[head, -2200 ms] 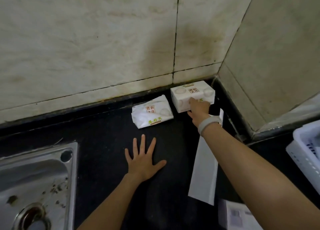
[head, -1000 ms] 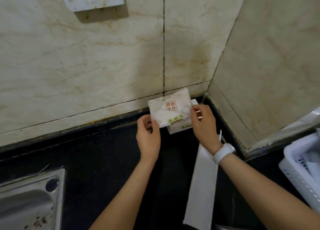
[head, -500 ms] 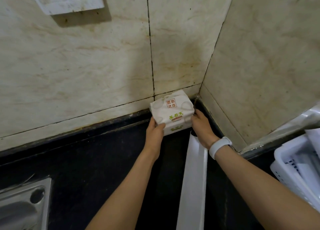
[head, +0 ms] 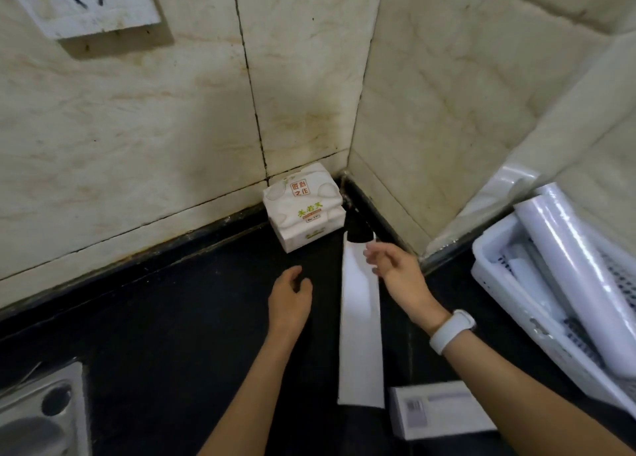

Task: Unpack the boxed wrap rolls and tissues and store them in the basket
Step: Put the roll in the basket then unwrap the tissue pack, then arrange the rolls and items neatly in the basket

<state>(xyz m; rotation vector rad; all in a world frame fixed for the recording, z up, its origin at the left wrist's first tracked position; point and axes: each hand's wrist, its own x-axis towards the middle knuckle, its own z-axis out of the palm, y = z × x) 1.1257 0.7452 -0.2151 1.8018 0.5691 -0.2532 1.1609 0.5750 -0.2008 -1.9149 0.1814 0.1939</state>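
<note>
Two soft white plastic-wrapped tissue packs (head: 303, 208) sit stacked one on the other in the back corner of the glossy black counter (head: 155, 318), touching the cream marble-look wall tiles (head: 120, 128). The upper pack carries a red square label with four Chinese characters reading 匠心之作, faint green leaf drawings and a line of yellow-green characters too small to read surely; the lower pack shows a small green mark on its front face.

A long flat white cardboard sleeve box (head: 359, 325) lies on the counter just in front of the packs, running toward the viewer. Beside its near end lies a white rectangular box with a barcode label (head: 440, 411); its print is blurred.

At the right, a white perforated plastic basket (head: 509, 283) holds glossy white wrap rolls (head: 578, 266) lying lengthwise.

The left hand (head: 289, 297) hovers over the counter, its grip loose, fingers lightly curled, empty. The right hand (head: 395, 266), with a white wristband (head: 451, 331), hangs above the sleeve box's far end, fingers relaxed, holding nothing.

A white wall socket (head: 82, 1) is at upper left, a steel sink (head: 38, 414) at lower left.
</note>
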